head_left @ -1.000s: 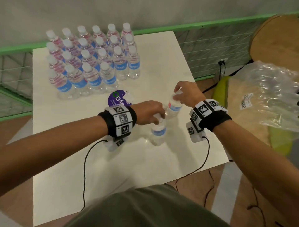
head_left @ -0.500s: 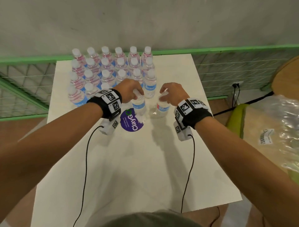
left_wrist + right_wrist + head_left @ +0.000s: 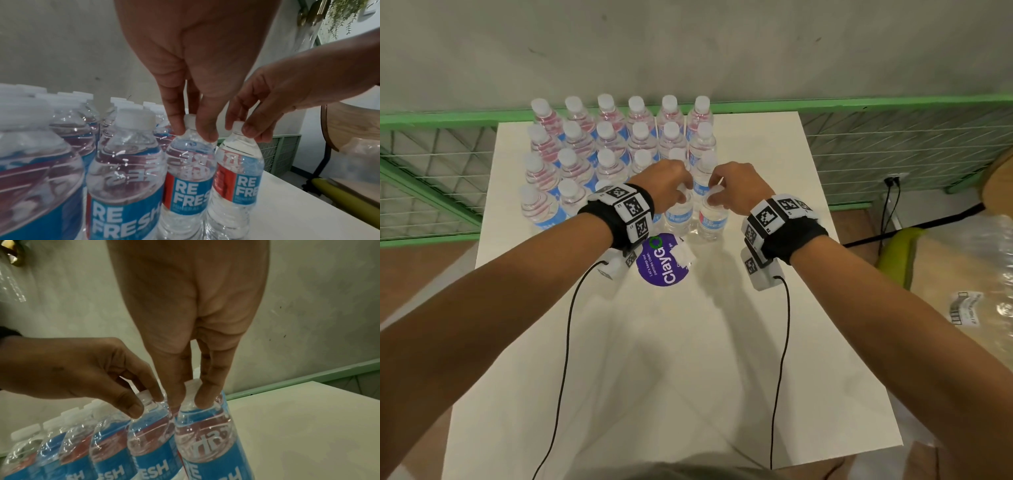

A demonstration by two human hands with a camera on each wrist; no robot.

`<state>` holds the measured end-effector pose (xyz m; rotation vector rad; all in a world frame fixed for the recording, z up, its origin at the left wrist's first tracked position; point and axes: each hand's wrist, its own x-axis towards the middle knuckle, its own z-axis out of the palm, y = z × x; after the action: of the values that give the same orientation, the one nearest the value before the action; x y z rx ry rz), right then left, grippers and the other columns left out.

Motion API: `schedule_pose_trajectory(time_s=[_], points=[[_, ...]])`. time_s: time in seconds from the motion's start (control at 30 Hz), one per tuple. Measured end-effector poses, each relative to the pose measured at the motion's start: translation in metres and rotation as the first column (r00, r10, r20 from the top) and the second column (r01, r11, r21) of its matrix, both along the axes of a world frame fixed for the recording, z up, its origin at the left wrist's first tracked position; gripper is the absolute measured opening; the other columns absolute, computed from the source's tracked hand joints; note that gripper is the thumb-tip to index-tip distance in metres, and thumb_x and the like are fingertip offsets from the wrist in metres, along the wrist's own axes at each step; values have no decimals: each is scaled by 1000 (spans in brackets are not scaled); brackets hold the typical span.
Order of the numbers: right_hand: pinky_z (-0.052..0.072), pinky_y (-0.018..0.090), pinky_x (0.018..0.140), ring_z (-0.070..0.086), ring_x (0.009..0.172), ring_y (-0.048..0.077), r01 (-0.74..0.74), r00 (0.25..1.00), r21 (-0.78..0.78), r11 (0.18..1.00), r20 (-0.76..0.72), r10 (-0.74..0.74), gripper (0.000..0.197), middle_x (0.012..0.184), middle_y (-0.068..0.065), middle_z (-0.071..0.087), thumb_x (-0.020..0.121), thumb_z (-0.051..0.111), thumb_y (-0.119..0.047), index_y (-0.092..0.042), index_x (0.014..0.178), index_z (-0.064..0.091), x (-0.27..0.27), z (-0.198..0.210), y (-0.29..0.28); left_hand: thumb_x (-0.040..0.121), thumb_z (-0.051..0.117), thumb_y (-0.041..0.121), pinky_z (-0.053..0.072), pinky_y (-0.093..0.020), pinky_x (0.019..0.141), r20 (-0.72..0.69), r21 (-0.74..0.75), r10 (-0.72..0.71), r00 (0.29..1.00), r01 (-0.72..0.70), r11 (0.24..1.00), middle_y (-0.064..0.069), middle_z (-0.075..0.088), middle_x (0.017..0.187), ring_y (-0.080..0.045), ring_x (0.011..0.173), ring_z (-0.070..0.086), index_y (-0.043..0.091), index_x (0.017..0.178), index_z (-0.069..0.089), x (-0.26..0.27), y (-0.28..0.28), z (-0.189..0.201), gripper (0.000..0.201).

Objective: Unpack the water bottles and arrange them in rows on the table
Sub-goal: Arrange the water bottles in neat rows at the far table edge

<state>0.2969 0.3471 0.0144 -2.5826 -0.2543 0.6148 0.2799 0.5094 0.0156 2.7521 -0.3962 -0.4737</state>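
Two water bottles stand upright at the right end of the nearest row on the table (image 3: 722, 359), each pinched at its neck: the left bottle (image 3: 678, 216) by the left hand (image 3: 667, 183), the right bottle (image 3: 711, 222) by the right hand (image 3: 740, 185). Clear and blue-labelled, they look light and top-heavy; a careless release could tip one into the packed rows (image 3: 599, 150) behind, or onto the purple sticker (image 3: 661, 261).
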Motion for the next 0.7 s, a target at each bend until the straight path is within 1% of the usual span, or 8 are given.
schedule_pose_trajectory(time_s=[0.1, 0.23, 0.37, 0.43, 0.47, 0.57, 0.63, 0.7], points=[[45, 29, 78, 60, 101, 29, 7, 999, 2, 1000, 35, -7, 31, 116, 14, 61, 80, 68, -16, -10, 110, 63, 1, -1, 0, 87, 61, 8, 39, -35, 94, 1, 4, -3, 1000, 3, 1000, -16, 52, 123, -33, 119, 47, 6, 122, 58, 1, 1, -1, 36], [40, 25, 79, 58, 106, 28, -5, 998, 41, 999, 67, 3, 32, 118, 13, 62, 82, 66, -15, -9, 114, 63, 1, 0, -1, 87, 61, 8, 39, -36, 94, -5, -14, 1, 1000, -1, 1000, -17, 53, 123, -34, 118, 47, 6, 122, 59, 0, 0, -2, 35], [38, 25, 79, 56, 109, 28, -19, 1000, 52, 998, 19, 18, 44, 121, 13, 58, 79, 71, -13, -11, 122, 59, 2, 2, -2, 86, 62, 9, 39, -37, 95, -26, -35, 6, 1000, -7, 999, -17, 50, 123, -33, 117, 48, 9, 123, 56, -2, -2, -3, 38], [38, 27, 78, 55, 107, 28, -38, 999, 20, 999, -12, 38, 52, 122, 14, 57, 76, 75, -11, -12, 124, 56, 2, 1, -2, 86, 62, 9, 39, -38, 94, -35, -28, 7, 999, -8, 1000, -18, 49, 123, -34, 116, 48, 10, 125, 54, -3, -1, -3, 40], [39, 27, 77, 55, 104, 27, -43, 999, 12, 999, -13, 43, 52, 121, 14, 58, 75, 75, -10, -12, 123, 56, 2, 0, -2, 86, 62, 9, 39, -38, 93, -41, -21, 12, 999, -13, 1000, -19, 49, 122, -35, 115, 48, 10, 126, 53, -4, 0, -3, 41], [41, 28, 74, 57, 94, 27, -8, 1000, 34, 999, 12, 7, 42, 116, 16, 60, 77, 73, -10, -12, 117, 59, 2, -2, 0, 87, 59, 9, 39, -39, 92, -35, -4, 28, 999, -28, 1000, -20, 50, 122, -36, 115, 48, 11, 127, 52, -5, 2, -3, 40], [44, 29, 75, 54, 85, 24, 14, 1000, 42, 999, 15, -14, 39, 113, 18, 61, 77, 72, -11, -12, 114, 61, 3, -1, 3, 88, 58, 8, 39, -39, 92, -28, -2, 31, 999, -31, 1000, -20, 50, 122, -36, 115, 48, 10, 127, 52, -6, 3, -2, 39], [46, 30, 76, 56, 84, 25, 21, 1000, 37, 999, 15, -21, 38, 112, 17, 62, 77, 73, -12, -11, 114, 61, 4, 0, 5, 88, 58, 8, 39, -38, 92, -23, -1, 31, 999, -31, 1000, -20, 50, 123, -36, 115, 48, 9, 126, 53, -5, 3, -1, 39]])
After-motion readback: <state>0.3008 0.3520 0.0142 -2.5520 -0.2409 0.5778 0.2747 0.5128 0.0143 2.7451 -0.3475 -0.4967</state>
